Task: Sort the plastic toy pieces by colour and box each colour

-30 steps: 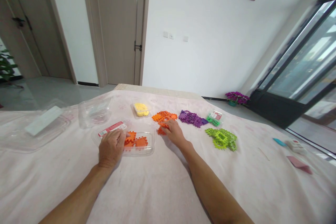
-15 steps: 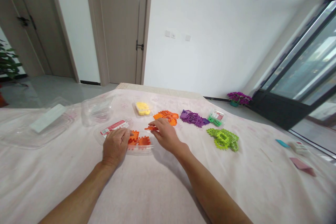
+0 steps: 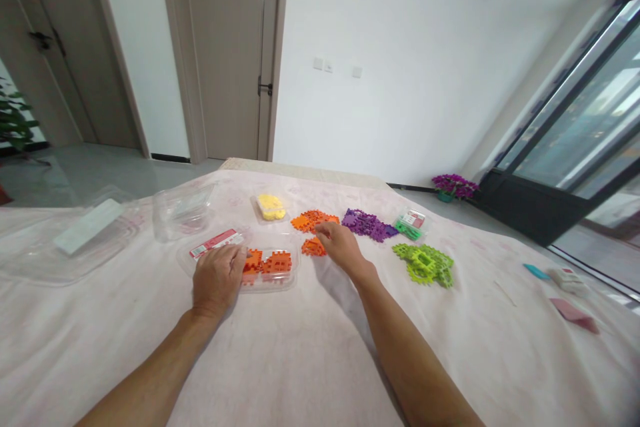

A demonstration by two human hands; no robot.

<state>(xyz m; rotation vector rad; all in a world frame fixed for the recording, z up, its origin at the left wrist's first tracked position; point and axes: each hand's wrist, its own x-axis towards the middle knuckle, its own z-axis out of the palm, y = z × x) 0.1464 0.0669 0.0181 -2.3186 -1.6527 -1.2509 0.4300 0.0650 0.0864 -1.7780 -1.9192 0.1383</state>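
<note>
My left hand (image 3: 219, 280) lies with bent fingers on the near left side of a clear plastic container (image 3: 294, 267), gripping its edge. Inside the container sit several orange toothed plastic puzzle pieces (image 3: 277, 265). To the right of it, my right hand (image 3: 343, 248) is over loose orange pieces (image 3: 313, 247), its fingers curled together. Whether a piece is between those fingertips is hidden. A bigger heap of orange toothed pieces (image 3: 310, 219) lies just beyond. The container's open lid with a red and white label (image 3: 217, 243) extends behind my left hand.
Purple pieces (image 3: 367, 225), a clear box with green pieces (image 3: 410, 225) and lime green pieces (image 3: 425, 265) lie to the right. Behind is a box of yellow pieces (image 3: 271, 207). Clear empty packs (image 3: 183, 210) stand left. A pink cloth (image 3: 575, 315) lies far right.
My right hand has moved right, from over the container to the loose orange pieces. The orange piece it held above the container is no longer seen there. My left hand stays put.
</note>
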